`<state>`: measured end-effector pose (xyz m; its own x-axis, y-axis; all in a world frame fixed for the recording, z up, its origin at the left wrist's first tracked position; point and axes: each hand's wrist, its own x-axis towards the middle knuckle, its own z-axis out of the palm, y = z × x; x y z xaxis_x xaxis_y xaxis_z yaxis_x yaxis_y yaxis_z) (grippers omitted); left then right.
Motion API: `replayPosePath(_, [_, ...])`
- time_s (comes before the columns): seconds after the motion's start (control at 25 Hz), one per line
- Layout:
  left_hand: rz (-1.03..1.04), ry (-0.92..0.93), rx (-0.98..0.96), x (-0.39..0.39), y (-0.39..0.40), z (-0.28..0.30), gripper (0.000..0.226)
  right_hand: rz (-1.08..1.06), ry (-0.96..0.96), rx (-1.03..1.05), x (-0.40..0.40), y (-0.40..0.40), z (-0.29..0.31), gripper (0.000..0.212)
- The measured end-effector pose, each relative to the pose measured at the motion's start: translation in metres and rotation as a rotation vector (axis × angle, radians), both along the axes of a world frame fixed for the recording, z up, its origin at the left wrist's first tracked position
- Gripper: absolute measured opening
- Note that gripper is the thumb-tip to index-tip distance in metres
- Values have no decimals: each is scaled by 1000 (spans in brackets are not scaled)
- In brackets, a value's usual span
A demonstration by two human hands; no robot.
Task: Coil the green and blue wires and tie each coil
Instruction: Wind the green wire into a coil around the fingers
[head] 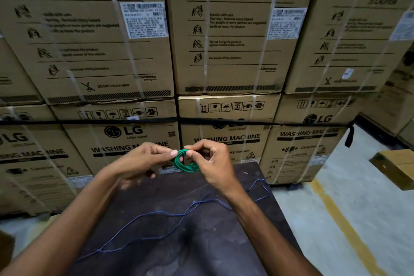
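A small coil of green wire (pixel 185 162) hangs in the air above the far edge of the dark table (pixel 174 242). My left hand (pixel 143 159) pinches the coil's top from the left with thumb and forefinger. My right hand (pixel 210 161) pinches it from the right, its fingers curled over the coil's right side. The blue wire (pixel 156 215) lies loose and uncoiled across the table, running from the near left to the far right edge, partly hidden under my right forearm.
Stacked washing machine cartons (pixel 226 51) form a wall right behind the table. A small cardboard box (pixel 396 166) sits on the grey floor at the right, beside a yellow floor line (pixel 342 226).
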<state>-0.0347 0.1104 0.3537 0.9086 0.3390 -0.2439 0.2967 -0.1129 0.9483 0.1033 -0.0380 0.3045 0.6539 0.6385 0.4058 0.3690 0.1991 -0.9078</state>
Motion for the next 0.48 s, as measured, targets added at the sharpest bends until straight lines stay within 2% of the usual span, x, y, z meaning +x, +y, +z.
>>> replayPosePath(0.08, [-77,7,-139,0,2,-3,55,52,-8,20,1,-2,0,6])
replayPosePath(0.28, [-83,-17,-285,5,-9,-15,57,56,-8,51,5,-10,-3,6])
replayPosePath(0.32, [-63,-37,-314,7,-13,-17,54,34,-13,61,8,-11,-4,6])
replayPosePath(0.4, [-8,-76,-351,11,-23,-16,32,-1,-21,76,11,-12,-6,6])
replayPosePath(0.48, [50,-84,-298,16,-31,-16,26,-23,-16,64,13,-12,-7,7])
